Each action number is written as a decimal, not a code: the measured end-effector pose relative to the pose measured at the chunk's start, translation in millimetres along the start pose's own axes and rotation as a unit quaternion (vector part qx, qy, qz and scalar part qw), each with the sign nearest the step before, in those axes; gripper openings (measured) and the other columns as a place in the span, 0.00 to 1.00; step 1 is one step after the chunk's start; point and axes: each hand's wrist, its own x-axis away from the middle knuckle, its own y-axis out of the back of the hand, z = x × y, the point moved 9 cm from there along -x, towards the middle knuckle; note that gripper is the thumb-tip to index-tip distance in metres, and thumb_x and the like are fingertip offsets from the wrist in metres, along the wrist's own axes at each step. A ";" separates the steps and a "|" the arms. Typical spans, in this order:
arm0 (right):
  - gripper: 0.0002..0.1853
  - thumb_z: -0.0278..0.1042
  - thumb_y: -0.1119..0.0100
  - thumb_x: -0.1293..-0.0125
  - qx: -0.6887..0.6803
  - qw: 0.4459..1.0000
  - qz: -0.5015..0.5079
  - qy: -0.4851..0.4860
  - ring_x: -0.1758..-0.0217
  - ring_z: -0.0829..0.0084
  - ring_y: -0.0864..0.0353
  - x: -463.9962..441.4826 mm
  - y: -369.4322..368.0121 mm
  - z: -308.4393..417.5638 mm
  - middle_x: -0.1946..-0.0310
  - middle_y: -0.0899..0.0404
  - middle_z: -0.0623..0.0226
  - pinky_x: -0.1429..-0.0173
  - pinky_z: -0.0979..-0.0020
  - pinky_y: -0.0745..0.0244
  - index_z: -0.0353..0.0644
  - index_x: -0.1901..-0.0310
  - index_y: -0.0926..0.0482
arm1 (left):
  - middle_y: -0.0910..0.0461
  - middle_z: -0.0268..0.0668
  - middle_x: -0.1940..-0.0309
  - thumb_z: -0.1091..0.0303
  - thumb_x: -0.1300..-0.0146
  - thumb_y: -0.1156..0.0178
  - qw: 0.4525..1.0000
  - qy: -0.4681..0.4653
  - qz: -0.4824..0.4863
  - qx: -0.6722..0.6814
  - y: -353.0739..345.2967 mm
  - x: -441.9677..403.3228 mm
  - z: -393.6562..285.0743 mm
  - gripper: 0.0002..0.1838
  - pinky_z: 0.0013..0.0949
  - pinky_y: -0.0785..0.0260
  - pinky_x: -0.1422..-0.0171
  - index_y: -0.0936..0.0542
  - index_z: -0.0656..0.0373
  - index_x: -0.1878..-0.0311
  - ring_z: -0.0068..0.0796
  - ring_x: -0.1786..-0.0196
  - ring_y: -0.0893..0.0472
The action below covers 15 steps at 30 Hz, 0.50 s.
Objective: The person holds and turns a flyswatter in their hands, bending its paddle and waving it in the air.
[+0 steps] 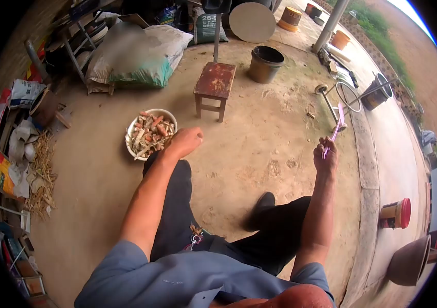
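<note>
Right hand point(326, 152) grasps a slender lilac strip point(340, 120), angled forward; left hand point(190, 141) (curled, contents unclear) is nearer the round white bowl point(127, 135).

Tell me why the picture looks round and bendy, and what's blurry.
Head view: black corners surround a round picture, probably from a wide lens; the concrete edge bows; a smudgy blur covers part of the sacks; the sky looks very bright at upper right.

The right hand point(327, 155) gripped a thin purple strip point(338, 123), while the left hand point(188, 141) hung beside a white basin point(176, 117) of orange and pale pieces point(150, 129), near a worn red stool point(214, 81).
</note>
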 end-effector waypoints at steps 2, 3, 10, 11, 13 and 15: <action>0.05 0.33 0.43 0.28 -0.006 1.000 -0.013 0.000 0.82 0.78 0.26 0.3 1.1 -1.1 0.70 0.18 0.67 0.78 0.76 0.31 0.44 0.63 0.26 | 0.16 0.51 0.60 0.63 0.38 0.40 1.000 -0.011 0.003 -0.009 0.1 0.8 -2.5 0.14 0.46 0.27 0.46 0.19 0.60 0.53 0.51 0.52 0.17; 0.05 0.33 0.43 0.28 -0.010 1.000 -0.014 -0.001 0.82 0.78 0.25 -0.6 2.3 -1.4 0.69 0.18 0.66 0.78 0.76 0.30 0.44 0.63 0.25 | 0.16 0.49 0.62 0.63 0.37 0.40 1.000 -0.013 0.006 -0.019 -0.2 0.8 -1.9 0.15 0.45 0.27 0.47 0.20 0.60 0.52 0.48 0.54 0.17; 0.04 0.32 0.45 0.27 -0.021 0.999 -0.031 0.000 0.83 0.77 0.25 1.3 0.7 -2.6 0.71 0.19 0.64 0.80 0.78 0.27 0.43 0.61 0.26 | 0.16 0.53 0.59 0.66 0.39 0.40 0.999 -0.029 -0.001 -0.013 3.6 3.2 -10.7 0.13 0.46 0.27 0.46 0.18 0.62 0.55 0.54 0.51 0.18; 0.04 0.32 0.45 0.28 -0.023 0.999 -0.027 -0.004 0.83 0.77 0.25 0.9 0.3 -3.5 0.71 0.19 0.64 0.80 0.78 0.27 0.43 0.61 0.26 | 0.16 0.53 0.59 0.66 0.39 0.40 0.999 -0.033 0.000 -0.011 4.0 3.7 -11.8 0.12 0.46 0.27 0.46 0.19 0.62 0.55 0.54 0.51 0.18; 0.04 0.32 0.46 0.27 -0.026 0.999 -0.027 -0.005 0.82 0.77 0.25 -0.4 2.9 -3.4 0.72 0.19 0.64 0.79 0.78 0.27 0.43 0.61 0.26 | 0.16 0.53 0.60 0.66 0.39 0.40 0.999 -0.038 -0.002 -0.010 3.3 3.3 -11.1 0.12 0.46 0.27 0.46 0.19 0.62 0.55 0.53 0.51 0.18; 0.05 0.32 0.45 0.28 -0.035 0.999 -0.014 -0.006 0.82 0.76 0.24 -0.6 1.6 -3.6 0.70 0.17 0.62 0.79 0.76 0.25 0.42 0.62 0.24 | 0.16 0.53 0.60 0.66 0.39 0.41 0.999 -0.043 -0.005 -0.010 2.8 2.7 -9.2 0.12 0.46 0.27 0.46 0.19 0.62 0.55 0.53 0.52 0.18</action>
